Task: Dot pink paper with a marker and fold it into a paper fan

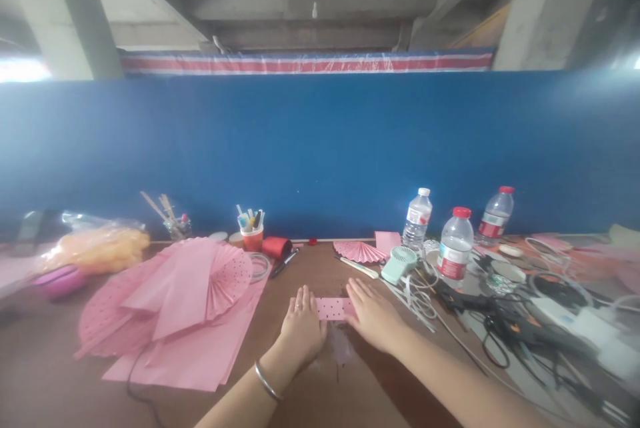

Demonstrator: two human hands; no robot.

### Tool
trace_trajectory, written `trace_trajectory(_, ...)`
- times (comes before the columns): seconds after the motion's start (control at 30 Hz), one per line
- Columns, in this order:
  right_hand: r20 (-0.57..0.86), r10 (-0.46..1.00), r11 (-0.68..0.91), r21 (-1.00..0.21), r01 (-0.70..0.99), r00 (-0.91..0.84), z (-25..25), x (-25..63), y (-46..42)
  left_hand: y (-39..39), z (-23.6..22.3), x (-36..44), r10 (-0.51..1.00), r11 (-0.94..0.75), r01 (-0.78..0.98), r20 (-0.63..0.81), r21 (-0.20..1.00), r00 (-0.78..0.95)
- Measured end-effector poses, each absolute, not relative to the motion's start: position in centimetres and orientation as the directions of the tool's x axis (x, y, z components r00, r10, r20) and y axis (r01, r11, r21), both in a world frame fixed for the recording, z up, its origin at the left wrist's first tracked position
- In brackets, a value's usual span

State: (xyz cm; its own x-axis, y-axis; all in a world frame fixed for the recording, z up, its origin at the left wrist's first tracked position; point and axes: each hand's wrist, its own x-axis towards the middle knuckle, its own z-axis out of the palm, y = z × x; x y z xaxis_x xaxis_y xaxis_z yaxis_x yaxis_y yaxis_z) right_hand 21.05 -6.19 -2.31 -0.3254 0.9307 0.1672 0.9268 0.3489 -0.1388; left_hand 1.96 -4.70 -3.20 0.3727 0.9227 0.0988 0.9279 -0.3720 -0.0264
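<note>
A narrow pink paper strip (331,309), straight-edged and dotted with dark spots, lies crosswise in the lower middle of the frame. The left hand (303,328) and right hand (371,311) rest palm down over its two ends, flat and unclenched, fingers stretched out; whether either thumb pinches an edge cannot be told. A smooth metal bangle (267,385) rings the left wrist. At lower left, a finely pleated, dotted fan (230,275) lies partly beneath flat pink sheets (183,291). Clear plastic bottles (455,241) stand at right, near tangled cables (505,321). The brown tabletop (310,265) meets a matte blue panel (320,148); above it, bare concrete beams (315,5) cross the ceiling.
</note>
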Motion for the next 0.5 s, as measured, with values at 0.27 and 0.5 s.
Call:
trace_trajectory(0.27,0.009,0.886,0.446,-0.287,0.848,-0.463,-3.1,19.3,-4.4,-4.3,-2.4,1.8,0.889,-0.458,0.889,0.038,0.025,0.457)
trace_trajectory(0.5,0.037,0.966,0.259,-0.158,0.953,-0.256,-4.8,24.2,-2.3,-3.4,-2.7,1.0,0.866,-0.500,0.863,0.045,0.069,0.498)
